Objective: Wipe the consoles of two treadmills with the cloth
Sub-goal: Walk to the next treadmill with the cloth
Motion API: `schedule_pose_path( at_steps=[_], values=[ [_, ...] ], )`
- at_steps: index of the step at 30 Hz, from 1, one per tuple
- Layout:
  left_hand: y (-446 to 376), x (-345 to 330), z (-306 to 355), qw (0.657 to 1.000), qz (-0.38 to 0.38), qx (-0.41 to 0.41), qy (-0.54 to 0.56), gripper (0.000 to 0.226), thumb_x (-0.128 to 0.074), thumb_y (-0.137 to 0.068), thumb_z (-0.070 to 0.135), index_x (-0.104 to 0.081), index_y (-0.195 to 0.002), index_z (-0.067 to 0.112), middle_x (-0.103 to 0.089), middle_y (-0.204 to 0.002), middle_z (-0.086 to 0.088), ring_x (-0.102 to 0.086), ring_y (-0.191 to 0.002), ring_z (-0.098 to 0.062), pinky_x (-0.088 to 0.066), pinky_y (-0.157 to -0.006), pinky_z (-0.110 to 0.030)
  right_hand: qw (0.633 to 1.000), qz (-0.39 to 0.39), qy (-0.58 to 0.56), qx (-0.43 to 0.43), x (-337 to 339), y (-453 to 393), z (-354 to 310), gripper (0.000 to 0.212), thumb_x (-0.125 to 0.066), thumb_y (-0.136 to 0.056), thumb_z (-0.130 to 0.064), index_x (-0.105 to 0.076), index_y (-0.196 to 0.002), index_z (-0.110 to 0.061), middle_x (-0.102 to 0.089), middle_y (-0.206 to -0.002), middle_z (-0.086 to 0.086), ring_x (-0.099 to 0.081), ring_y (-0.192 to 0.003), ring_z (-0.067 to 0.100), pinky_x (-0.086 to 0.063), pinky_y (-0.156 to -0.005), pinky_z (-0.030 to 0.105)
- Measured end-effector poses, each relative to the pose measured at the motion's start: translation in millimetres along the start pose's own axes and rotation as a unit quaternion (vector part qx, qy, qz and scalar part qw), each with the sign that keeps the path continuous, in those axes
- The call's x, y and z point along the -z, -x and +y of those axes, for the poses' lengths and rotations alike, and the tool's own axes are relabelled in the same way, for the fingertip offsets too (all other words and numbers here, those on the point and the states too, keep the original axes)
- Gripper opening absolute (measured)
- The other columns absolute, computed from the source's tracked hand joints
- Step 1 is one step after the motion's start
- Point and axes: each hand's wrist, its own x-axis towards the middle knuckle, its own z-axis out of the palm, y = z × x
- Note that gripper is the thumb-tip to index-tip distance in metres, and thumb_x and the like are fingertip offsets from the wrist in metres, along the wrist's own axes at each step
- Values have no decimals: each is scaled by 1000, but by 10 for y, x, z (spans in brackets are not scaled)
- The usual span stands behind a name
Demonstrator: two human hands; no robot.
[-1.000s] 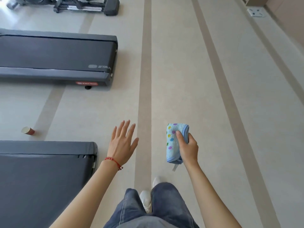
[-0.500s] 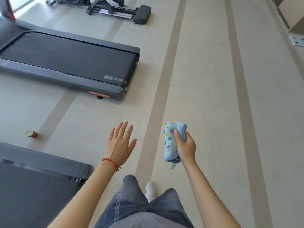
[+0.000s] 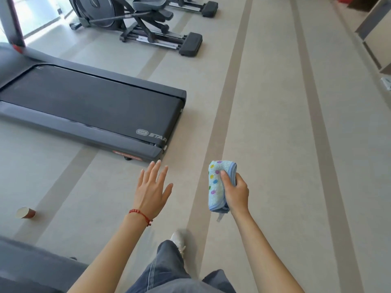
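Right hand (image 3: 236, 194) closed around the folded cloth (image 3: 220, 183), carried above the floor; left hand (image 3: 151, 192) spread, empty, just beside that grip; treadmill (image 3: 91, 106) ahead-left of it, console out of view; loose tag below the fist could snag.

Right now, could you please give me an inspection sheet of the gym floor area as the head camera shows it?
Surface: pale floor with darker stripes, dry-looking.
Job's things: folded blue dotted cloth; treadmill ahead, second treadmill at lower left; no console in view.
Clutter: paper cup lying on its side between the treadmills.
Grippers: right hand grips the cloth; left hand open, empty.
Cables: nothing seen.
Surroundings: elliptical trainer beyond.
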Motion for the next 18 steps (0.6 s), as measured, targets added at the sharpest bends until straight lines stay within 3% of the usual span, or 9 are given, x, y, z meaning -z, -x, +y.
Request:
schedule_pose_path(
  at_steps=[5,12,18],
  values=[
    [-713,138,-234,1000,17,-3,-5,72,-8,-98,49,-56,-123,1,-51,-131,-21,-46,-123,-39,-37,-97,-56,1000,-5,-4,13,-363,-574,-435,18,-63,-84,-38,-63,-83,-20,-66,-78,-5,-64,-76,14,-52,-71,30],
    [-1282,171,-524,999,23,35,-4,74,-7,-98,50,-55,-124,1,-50,-132,-22,-45,-123,-40,-32,-103,-51,999,-37,17,30,-800,-1215,-760,16,-63,-84,-39,-64,-84,-23,-68,-82,-4,-66,-80,14,-54,-74,33],
    [-1730,245,-755,992,57,115,-5,73,-8,-98,50,-56,-123,2,-52,-129,-22,-46,-121,-40,-32,-103,-48,990,-128,39,54,-1359,-1809,-1103,13,-63,-84,-40,-62,-84,-27,-68,-85,-5,-66,-83,14,-55,-74,31]
  ],
)
